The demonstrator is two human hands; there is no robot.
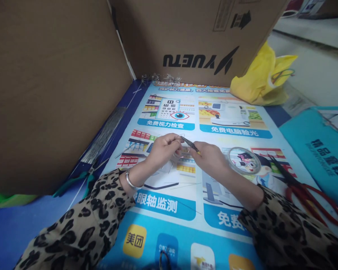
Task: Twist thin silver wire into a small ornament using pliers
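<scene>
My right hand [210, 157] is closed on a small pair of pliers [190, 143], whose dark jaws point left towards my other hand. My left hand [165, 149] pinches a thin piece of wire [182, 135] at the plier tips; a fine loop shows above the fingers. More thin strands hang below the fingers, too fine to trace. Both hands are just above a printed poster [173, 205]. To the right of my right wrist lies a roll of clear tape [244, 173].
Cardboard walls [53, 93] stand left and behind. Along the left lie a bundle of straight wires [104, 134] and a teal-handled cutting tool [86, 179]. Twisted wire pieces [169, 78] lie at the back. Red-handled scissors [310, 197], a turquoise box [312, 142] and a yellow bag [259, 80] are right.
</scene>
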